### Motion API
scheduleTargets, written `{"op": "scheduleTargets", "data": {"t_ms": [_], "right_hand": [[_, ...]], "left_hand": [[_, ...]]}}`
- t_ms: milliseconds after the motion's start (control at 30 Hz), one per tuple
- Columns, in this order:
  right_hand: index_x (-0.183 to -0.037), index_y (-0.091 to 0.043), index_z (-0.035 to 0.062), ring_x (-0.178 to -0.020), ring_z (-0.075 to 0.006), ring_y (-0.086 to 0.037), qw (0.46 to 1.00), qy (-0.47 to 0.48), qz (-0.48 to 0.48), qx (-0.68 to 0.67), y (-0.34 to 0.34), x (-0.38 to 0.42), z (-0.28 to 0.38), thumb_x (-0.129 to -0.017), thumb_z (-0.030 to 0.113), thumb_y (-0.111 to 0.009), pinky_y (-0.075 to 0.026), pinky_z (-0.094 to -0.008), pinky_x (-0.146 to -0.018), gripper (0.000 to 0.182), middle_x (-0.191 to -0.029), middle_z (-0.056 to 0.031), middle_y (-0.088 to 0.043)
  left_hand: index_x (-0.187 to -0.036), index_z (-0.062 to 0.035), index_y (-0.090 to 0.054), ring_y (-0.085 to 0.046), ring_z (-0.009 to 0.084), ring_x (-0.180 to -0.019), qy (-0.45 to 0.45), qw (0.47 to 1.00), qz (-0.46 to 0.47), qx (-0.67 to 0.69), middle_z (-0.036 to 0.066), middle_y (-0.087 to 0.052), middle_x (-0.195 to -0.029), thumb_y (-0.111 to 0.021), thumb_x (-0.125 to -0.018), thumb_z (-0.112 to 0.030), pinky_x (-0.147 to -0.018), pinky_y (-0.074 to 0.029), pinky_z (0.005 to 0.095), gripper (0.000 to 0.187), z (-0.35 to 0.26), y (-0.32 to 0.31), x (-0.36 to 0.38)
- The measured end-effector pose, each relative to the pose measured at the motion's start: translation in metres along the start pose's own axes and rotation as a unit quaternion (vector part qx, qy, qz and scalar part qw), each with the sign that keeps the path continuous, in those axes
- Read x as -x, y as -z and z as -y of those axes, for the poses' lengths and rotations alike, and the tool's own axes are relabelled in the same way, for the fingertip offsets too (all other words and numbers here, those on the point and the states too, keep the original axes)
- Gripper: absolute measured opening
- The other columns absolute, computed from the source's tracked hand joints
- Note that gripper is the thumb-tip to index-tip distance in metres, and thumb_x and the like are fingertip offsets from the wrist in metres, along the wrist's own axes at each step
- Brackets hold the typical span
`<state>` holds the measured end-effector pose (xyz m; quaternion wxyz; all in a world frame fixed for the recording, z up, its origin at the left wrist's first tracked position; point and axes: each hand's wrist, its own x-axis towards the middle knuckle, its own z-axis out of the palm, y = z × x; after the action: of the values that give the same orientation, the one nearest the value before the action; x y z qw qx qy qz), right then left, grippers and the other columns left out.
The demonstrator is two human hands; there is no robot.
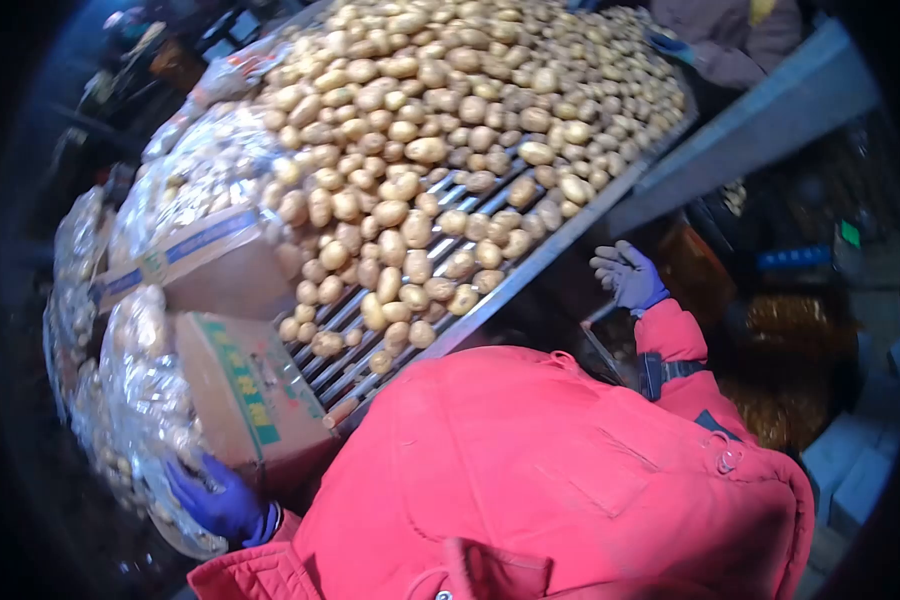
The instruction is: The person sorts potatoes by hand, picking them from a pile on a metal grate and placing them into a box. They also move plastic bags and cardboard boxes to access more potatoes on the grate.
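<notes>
My left hand (pixel 223 502), in a purple glove, rests at the near end of a cardboard box (pixel 255 385) with green print. Its fingers look spread against the clear plastic bag (pixel 150 385) that lines the box and hangs over its side; potatoes show through the plastic. My right hand (pixel 630 278), in a purple glove with a dirty, greyish palm, is held out beyond the metal edge of the sorting table. Its fingers are stretched out and nothing is in them. Many potatoes (pixel 425 150) cover the table's metal rollers (pixel 345 345), nearest to both hands.
A second box (pixel 225 275) with a potato-filled bag stands behind the first. The metal rail (pixel 530 265) borders the rollers on the right, beside a wide metal beam (pixel 745 120). Another person's sleeve (pixel 725 55) is at the far right. Orange mesh sacks (pixel 785 400) lie at the right.
</notes>
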<state>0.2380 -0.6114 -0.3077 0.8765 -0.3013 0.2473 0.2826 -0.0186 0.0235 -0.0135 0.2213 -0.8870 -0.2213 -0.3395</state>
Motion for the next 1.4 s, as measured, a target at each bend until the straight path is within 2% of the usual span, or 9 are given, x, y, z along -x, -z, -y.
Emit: {"op": "scheduleTargets", "data": {"t_ms": [100,133,200,267,433,633,900,1033,1400], "right_hand": [[-0.134,-0.064,-0.0017,-0.090,-0.0286,-0.076,0.974,-0.062,0.106,0.189,-0.124,-0.038,-0.021,-0.109,0.031,-0.057,-0.064,-0.0373,-0.077,0.041,-0.113,-0.0171,-0.075],[-0.132,-0.065,0.0003,-0.091,-0.0252,-0.076,0.919,0.076,0.155,0.354,-0.154,-0.056,-0.032,-0.108,0.027,-0.059,-0.063,-0.0344,-0.076,0.037,-0.111,-0.0141,-0.074],[-0.124,-0.069,0.0029,-0.093,-0.0216,-0.075,0.952,0.050,0.045,0.299,-0.218,-0.094,-0.061,-0.103,0.017,-0.065,-0.060,-0.0314,-0.075,0.026,-0.106,-0.0110,-0.075],[-0.118,-0.071,0.0000,-0.091,-0.0319,-0.074,0.662,0.297,0.096,0.682,-0.267,-0.146,-0.091,-0.098,0.034,-0.065,-0.057,-0.0425,-0.081,0.040,-0.091,-0.0200,-0.074],[-0.126,-0.058,0.0022,-0.117,-0.0399,-0.063,0.416,0.349,0.003,0.839,-0.302,-0.172,-0.155,-0.090,0.053,-0.070,-0.051,-0.0484,-0.101,0.064,-0.125,-0.0255,-0.064],[-0.121,-0.058,0.0043,-0.114,-0.0409,-0.061,0.442,0.249,0.093,0.857,-0.293,-0.149,-0.155,-0.079,0.055,-0.078,-0.051,-0.0507,-0.098,0.069,-0.123,-0.0243,-0.060],[-0.128,-0.060,0.0148,-0.112,-0.0403,-0.058,0.486,0.417,0.199,0.742,-0.280,-0.161,-0.162,-0.077,0.031,-0.082,-0.053,-0.0522,-0.092,0.058,-0.118,-0.0192,-0.056],[-0.135,-0.059,0.0201,-0.118,-0.0413,-0.055,0.373,0.514,0.098,0.766,-0.332,-0.179,-0.120,-0.079,0.033,-0.079,-0.052,-0.0517,-0.099,0.061,-0.133,-0.0209,-0.053],[-0.117,-0.074,0.0198,-0.129,-0.0488,-0.053,0.249,0.280,0.066,0.925,-0.337,-0.164,-0.156,-0.097,0.025,-0.061,-0.055,-0.0584,-0.097,0.024,-0.149,-0.0240,-0.045]], "left_hand": [[-0.133,0.0030,-0.066,-0.067,0.0386,-0.119,0.006,1.000,-0.007,-0.012,0.020,-0.070,-0.130,-0.073,-0.099,-0.018,-0.103,-0.053,0.0459,0.040,-0.008,0.006,-0.004],[-0.133,0.0031,-0.066,-0.067,0.0387,-0.119,0.013,1.000,-0.007,-0.006,0.020,-0.070,-0.130,-0.073,-0.099,-0.018,-0.102,-0.053,0.0460,0.040,-0.011,0.007,-0.005],[-0.131,0.0033,-0.067,-0.068,0.0388,-0.117,0.012,1.000,-0.019,0.002,0.020,-0.070,-0.129,-0.074,-0.098,-0.018,-0.100,-0.054,0.0458,0.040,-0.016,0.006,-0.008],[-0.131,0.0031,-0.067,-0.069,0.0386,-0.116,0.032,0.999,-0.017,-0.001,0.020,-0.070,-0.128,-0.073,-0.098,-0.018,-0.099,-0.055,0.0456,0.040,-0.021,0.010,-0.010],[-0.129,0.0025,-0.068,-0.069,0.0381,-0.114,0.041,0.999,-0.016,-0.001,0.019,-0.071,-0.127,-0.074,-0.097,-0.019,-0.097,-0.055,0.0453,0.040,-0.025,0.011,-0.012],[-0.128,0.0033,-0.068,-0.069,0.0373,-0.115,0.051,0.999,-0.018,-0.004,0.020,-0.071,-0.127,-0.074,-0.097,-0.018,-0.098,-0.055,0.0445,0.038,-0.030,0.011,-0.016],[-0.129,0.0037,-0.068,-0.069,0.0369,-0.115,0.057,0.998,-0.013,-0.006,0.019,-0.071,-0.127,-0.074,-0.097,-0.015,-0.098,-0.055,0.0439,0.037,-0.033,0.010,-0.020],[-0.129,0.0036,-0.068,-0.069,0.0367,-0.114,0.056,0.998,-0.012,-0.007,0.019,-0.071,-0.127,-0.074,-0.098,-0.015,-0.098,-0.055,0.0436,0.037,-0.033,0.009,-0.019],[-0.129,0.0037,-0.068,-0.070,0.0370,-0.113,0.052,0.998,-0.017,-0.013,0.019,-0.071,-0.126,-0.074,-0.097,-0.014,-0.097,-0.055,0.0435,0.037,-0.033,0.011,-0.020]]}}
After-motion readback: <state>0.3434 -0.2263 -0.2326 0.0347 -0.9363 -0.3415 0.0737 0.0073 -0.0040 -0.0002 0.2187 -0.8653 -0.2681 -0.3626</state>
